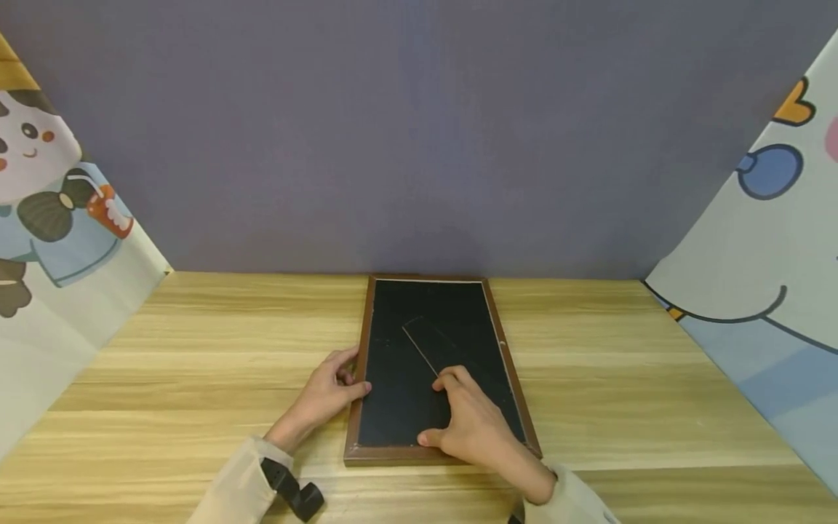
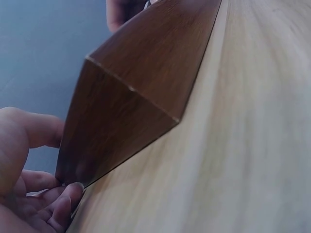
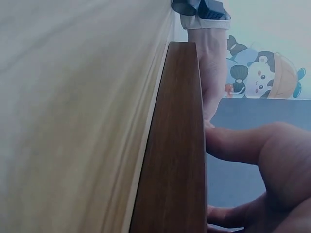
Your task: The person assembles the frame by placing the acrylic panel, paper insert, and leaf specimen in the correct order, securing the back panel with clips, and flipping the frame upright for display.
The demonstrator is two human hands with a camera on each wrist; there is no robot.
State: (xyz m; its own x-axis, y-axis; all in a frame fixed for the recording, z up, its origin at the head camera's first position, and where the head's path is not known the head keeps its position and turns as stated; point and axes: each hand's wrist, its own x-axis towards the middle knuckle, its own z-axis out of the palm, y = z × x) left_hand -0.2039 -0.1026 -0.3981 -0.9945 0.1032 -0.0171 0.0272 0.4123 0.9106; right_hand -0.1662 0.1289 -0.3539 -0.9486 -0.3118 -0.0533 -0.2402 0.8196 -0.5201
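A small blackboard point(image 1: 428, 298) with a brown wooden frame lies flat on the table. My left hand point(image 1: 324, 393) grips the frame's left side, thumb on top and fingers along the outer edge; the left wrist view shows this hand point(image 2: 29, 179) at the brown frame point(image 2: 126, 92). Over the board's lower part is my right hand point(image 1: 474, 422), fingers bent, thumb near the bottom frame. A thin pale line and a faint, narrow clear-looking outline point(image 1: 419, 351) run up-left from its fingertips; what it is, I cannot tell. In the right wrist view, the right hand point(image 3: 286, 170) touches the board.
The wood-grain table point(image 1: 229, 349) extends to both sides of the board. A grey-purple panel point(image 1: 419, 145) stands behind it. Cartoon-printed panels flank the table at left point(image 1: 59, 218) and right point(image 1: 753, 240). A black device point(image 1: 291, 487) is strapped to the left wrist.
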